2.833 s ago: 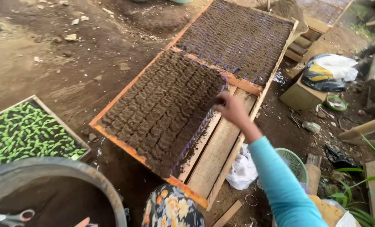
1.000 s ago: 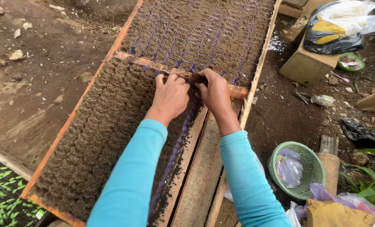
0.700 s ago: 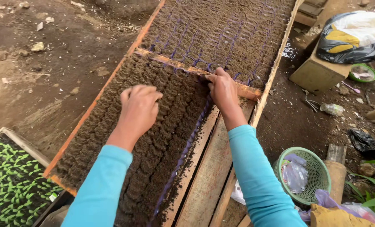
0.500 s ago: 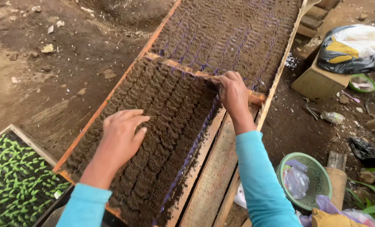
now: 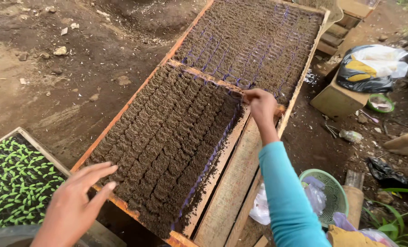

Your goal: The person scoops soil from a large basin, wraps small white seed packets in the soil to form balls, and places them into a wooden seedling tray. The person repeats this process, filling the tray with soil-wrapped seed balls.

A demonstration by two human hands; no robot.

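Head camera: looked down on a long wooden seed tray (image 5: 135,93) lying on bare earth; every place below is told from this tray.
Tray contents: small blocks of dark soil (image 5: 167,137) were packed in rows, with purple plastic pot rims showing along the right side.
Far section: beyond the tray's cross bar (image 5: 204,77) lay a second bed of purple pots (image 5: 254,41) filled with soil.
Right hand (image 5: 261,104): was closed in a pinch at the tray's far right corner, on the cross bar's end; what it gripped could not be told.
Left hand (image 5: 78,201): was open, fingers spread, hovering at the tray's near left edge and holding nothing.
Handling, as judged: the soil looked crumbly and fragile, the loaded tray heavy; the stiff orange rim seemed the safest hold.
Right of tray: bare planks (image 5: 240,183), then a green basket (image 5: 329,196).
Left of tray: open dirt, with a box of green seedlings (image 5: 12,183) near the left hand.
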